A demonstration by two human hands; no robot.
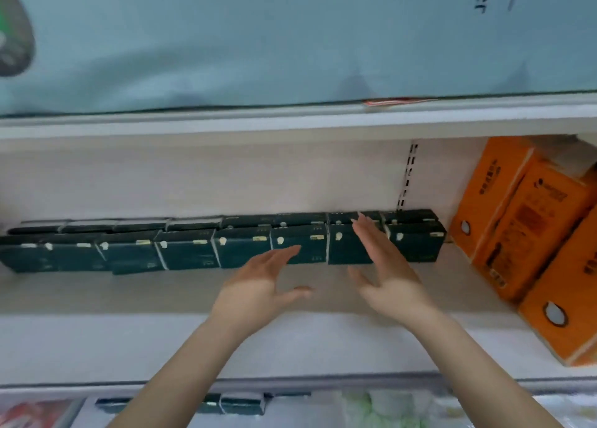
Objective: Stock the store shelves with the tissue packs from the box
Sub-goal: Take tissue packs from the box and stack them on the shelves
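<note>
Dark green rectangular tissue packs (187, 250) stand in a long row, approx 2 deep, at back of white metal shelf (129, 330). L hand (258, 285) is in front of row, right of its middle; fingers (284, 255) straight & close together, tips at one pack's front face, contact can't tell. R hand (387, 279) is just right of L; fingers (368, 237) spread wide over next pack, tips up at row's top edge. Neither hand holds anything. Orange plastic-wrapped tissue bundles (523, 234) stand just past row's right end. Big pale blue wrapped bale (258, 40) sits on level above row. Blurry dark green packs (239, 405) show on level below row, partly behind L forearm.
</note>
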